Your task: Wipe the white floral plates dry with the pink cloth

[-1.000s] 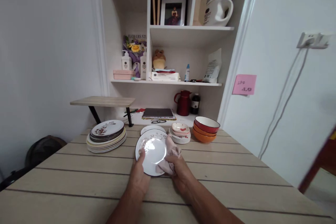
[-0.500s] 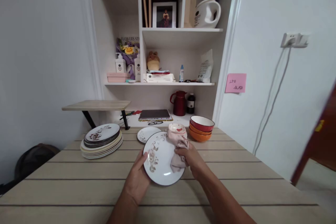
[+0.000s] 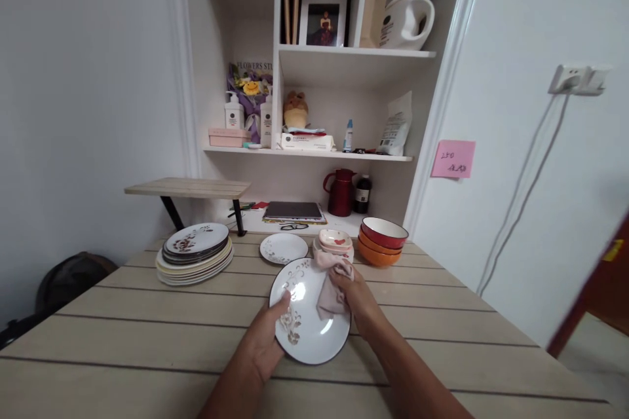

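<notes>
A white plate (image 3: 314, 337) with a dark rim and brown flower print is tilted up above the table. My left hand (image 3: 268, 334) grips its left edge, thumb on the face and fingers hidden underneath. Bunched in my right hand (image 3: 354, 294) is a pale pink cloth (image 3: 331, 291), pressed against the plate's right side. Just behind the plate lies a smaller flowered plate (image 3: 282, 247). Small pink-and-white dishes (image 3: 335, 239) with a red heart stand stacked behind the cloth, partly covered by it.
At the left is a stack of plates (image 3: 196, 268) beside a small raised wooden stand (image 3: 189, 188). Red and orange bowls (image 3: 381, 252) are stacked at the right. Behind are a laptop (image 3: 293, 210), glasses (image 3: 293, 226), a dark red jug (image 3: 340, 193) and a bottle (image 3: 362, 194) below white shelves (image 3: 344, 69).
The held plate sits slightly lower in view and catches more glare. The cloth stays on its right side, with my right hand slightly shifted. The whole view has turned a little.
</notes>
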Demonstrator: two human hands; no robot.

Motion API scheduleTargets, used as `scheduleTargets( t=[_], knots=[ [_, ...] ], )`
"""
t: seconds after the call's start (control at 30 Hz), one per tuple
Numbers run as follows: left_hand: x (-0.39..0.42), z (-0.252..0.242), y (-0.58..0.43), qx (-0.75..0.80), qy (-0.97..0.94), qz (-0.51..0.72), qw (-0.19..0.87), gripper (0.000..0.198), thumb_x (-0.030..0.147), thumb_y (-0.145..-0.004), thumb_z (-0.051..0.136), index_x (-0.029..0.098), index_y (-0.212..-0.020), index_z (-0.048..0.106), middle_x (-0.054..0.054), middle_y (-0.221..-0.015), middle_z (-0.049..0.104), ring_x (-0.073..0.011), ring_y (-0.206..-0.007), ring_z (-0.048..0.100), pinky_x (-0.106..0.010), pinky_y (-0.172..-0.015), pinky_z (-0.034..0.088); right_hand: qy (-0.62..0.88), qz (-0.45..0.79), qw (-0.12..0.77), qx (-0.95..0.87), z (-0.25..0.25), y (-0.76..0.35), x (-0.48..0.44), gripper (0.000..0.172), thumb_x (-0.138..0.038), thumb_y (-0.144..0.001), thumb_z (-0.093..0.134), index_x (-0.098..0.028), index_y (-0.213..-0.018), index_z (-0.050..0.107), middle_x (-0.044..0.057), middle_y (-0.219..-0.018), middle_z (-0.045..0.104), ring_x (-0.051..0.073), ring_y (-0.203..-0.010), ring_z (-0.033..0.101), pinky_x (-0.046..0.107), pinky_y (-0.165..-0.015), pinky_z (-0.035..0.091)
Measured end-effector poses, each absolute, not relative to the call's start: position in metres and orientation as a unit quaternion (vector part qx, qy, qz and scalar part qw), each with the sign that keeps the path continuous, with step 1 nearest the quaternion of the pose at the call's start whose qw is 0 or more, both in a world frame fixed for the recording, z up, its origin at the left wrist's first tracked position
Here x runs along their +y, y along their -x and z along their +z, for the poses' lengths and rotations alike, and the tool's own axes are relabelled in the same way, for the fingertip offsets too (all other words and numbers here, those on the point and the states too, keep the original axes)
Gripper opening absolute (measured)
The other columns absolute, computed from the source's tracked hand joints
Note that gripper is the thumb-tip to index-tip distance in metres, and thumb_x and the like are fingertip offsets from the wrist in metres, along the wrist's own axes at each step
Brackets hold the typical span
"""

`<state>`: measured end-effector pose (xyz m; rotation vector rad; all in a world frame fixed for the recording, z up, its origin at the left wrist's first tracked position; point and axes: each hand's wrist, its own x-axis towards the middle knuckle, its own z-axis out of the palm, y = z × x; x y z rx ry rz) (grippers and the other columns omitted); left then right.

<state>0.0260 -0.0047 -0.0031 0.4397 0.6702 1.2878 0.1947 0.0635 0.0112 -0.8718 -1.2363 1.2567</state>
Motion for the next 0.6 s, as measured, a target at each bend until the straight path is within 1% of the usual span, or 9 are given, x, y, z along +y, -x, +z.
scheduleTargets(
  t=[0.13,0.27,0.4,0.5,0.57,0.6],
  knots=[
    [-0.004,-0.005,-0.027,0.312,-0.18,0.582,0.729,0.052,0.023,-0.083,0.065,0.004,-0.129,0.053,-0.019,-0.106,0.071,-0.0306,-0.097,0.068,-0.041,-0.092,0.051,0.364,0.569,0.567,-0.47,0.001,-0.191,0.067,0.037,-0.033,-0.067,0.064,-0.022,-0.102,0.058,0.003,-0.089,0.07,0.022,-0.079,0.065,0.034,-0.07,0.052],
    [-0.003,-0.003,-0.028,0.322,-0.157,0.58,0.732,0.048,0.025,-0.085,0.062,0.005,-0.128,0.054,-0.019,-0.106,0.071,-0.03,-0.096,0.069,-0.041,-0.092,0.05,0.371,0.582,0.581,-0.431,-0.005,-0.187,0.068,0.036,-0.03,-0.067,0.065,-0.024,-0.101,0.056,0.003,-0.088,0.07,0.022,-0.077,0.066,0.034,-0.068,0.054],
    [-0.002,-0.003,-0.027,0.304,-0.145,0.591,0.733,0.047,0.024,-0.086,0.06,0.004,-0.128,0.053,-0.019,-0.103,0.072,-0.0298,-0.097,0.069,-0.042,-0.092,0.05,0.373,0.573,0.603,-0.41,-0.001,-0.185,0.065,0.038,-0.031,-0.069,0.063,-0.026,-0.105,0.054,0.003,-0.089,0.069,0.021,-0.076,0.065,0.034,-0.065,0.053],
    [0.0,-0.006,-0.027,0.305,-0.141,0.588,0.736,0.048,0.026,-0.086,0.06,0.004,-0.128,0.053,-0.019,-0.101,0.072,-0.0307,-0.097,0.069,-0.044,-0.092,0.05,0.377,0.512,0.63,-0.446,0.008,-0.189,0.061,0.038,-0.028,-0.067,0.059,-0.026,-0.105,0.055,0.001,-0.087,0.066,0.02,-0.071,0.061,0.031,-0.061,0.05],
    [0.001,-0.008,-0.027,0.319,-0.134,0.584,0.734,0.046,0.024,-0.086,0.059,0.004,-0.127,0.054,-0.019,-0.099,0.073,-0.0306,-0.096,0.069,-0.044,-0.092,0.05,0.393,0.421,0.649,-0.496,0.014,-0.195,0.06,0.037,-0.027,-0.067,0.056,-0.025,-0.104,0.058,0.002,-0.087,0.065,0.02,-0.073,0.058,0.031,-0.061,0.047],
    [0.001,-0.008,-0.026,0.325,-0.13,0.583,0.733,0.045,0.023,-0.086,0.058,0.003,-0.127,0.054,-0.019,-0.098,0.073,-0.0303,-0.095,0.069,-0.044,-0.092,0.05,0.405,0.368,0.652,-0.525,0.016,-0.198,0.06,0.037,-0.028,-0.068,0.054,-0.024,-0.105,0.058,0.003,-0.09,0.065,0.021,-0.077,0.057,0.031,-0.063,0.047]
  ],
)
